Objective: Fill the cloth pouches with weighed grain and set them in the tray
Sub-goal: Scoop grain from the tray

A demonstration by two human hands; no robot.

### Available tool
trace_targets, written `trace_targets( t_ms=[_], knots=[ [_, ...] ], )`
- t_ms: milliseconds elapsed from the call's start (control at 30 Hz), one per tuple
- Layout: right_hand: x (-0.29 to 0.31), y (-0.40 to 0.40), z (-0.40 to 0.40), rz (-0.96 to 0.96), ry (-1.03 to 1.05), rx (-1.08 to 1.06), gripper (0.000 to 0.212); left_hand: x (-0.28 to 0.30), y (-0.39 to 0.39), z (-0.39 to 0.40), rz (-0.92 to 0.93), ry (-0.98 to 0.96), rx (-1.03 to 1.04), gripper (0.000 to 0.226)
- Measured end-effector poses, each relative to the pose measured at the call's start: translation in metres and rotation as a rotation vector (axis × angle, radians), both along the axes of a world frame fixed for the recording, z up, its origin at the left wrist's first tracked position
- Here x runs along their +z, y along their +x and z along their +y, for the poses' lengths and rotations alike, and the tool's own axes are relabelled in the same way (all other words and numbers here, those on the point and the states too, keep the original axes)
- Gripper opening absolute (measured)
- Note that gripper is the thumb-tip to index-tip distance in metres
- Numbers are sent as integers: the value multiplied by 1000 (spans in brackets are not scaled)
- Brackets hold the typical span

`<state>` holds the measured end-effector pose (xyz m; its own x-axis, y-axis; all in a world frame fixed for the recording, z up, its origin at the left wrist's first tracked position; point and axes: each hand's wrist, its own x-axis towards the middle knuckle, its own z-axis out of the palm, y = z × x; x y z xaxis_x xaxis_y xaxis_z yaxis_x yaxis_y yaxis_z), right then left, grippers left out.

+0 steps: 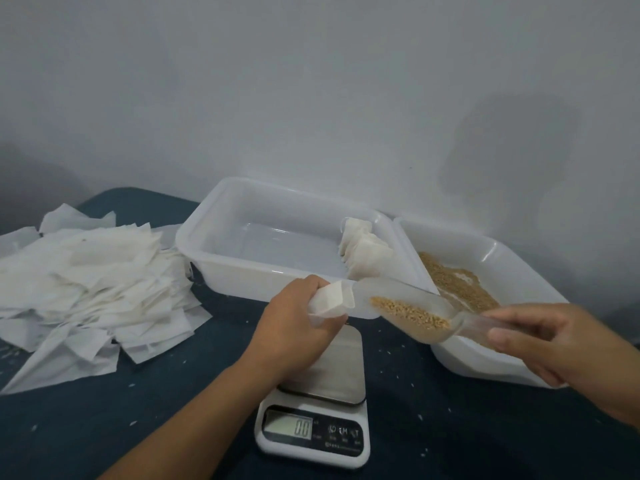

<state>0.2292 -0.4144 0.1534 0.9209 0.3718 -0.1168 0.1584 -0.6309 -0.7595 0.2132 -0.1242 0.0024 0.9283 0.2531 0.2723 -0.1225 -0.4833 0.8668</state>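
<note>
My left hand (294,318) grips a white cloth pouch (330,299) above the scale (320,407), its mouth turned to the right. My right hand (554,344) holds the handle of a clear plastic scoop (412,306) carrying brown grain (412,317). The scoop's tip sits right at the pouch's mouth. The scale's display reads 0.0. Behind it stands a white tray (214,237) with a few filled pouches (363,252) leaning at its right end. To the right, a second white tray (505,258) holds loose grain (453,285).
A large heap of flat empty pouches (90,282) lies at the left on the dark blue table (173,393). Stray grains dot the table. A pale wall rises close behind the trays.
</note>
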Motion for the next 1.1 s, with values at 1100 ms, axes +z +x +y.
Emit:
trace_targets(
  t_ms=[1100],
  knots=[
    [88,15,66,-23,-578,223,57,-2,-2,-6,-59,124,-128,30]
  ],
)
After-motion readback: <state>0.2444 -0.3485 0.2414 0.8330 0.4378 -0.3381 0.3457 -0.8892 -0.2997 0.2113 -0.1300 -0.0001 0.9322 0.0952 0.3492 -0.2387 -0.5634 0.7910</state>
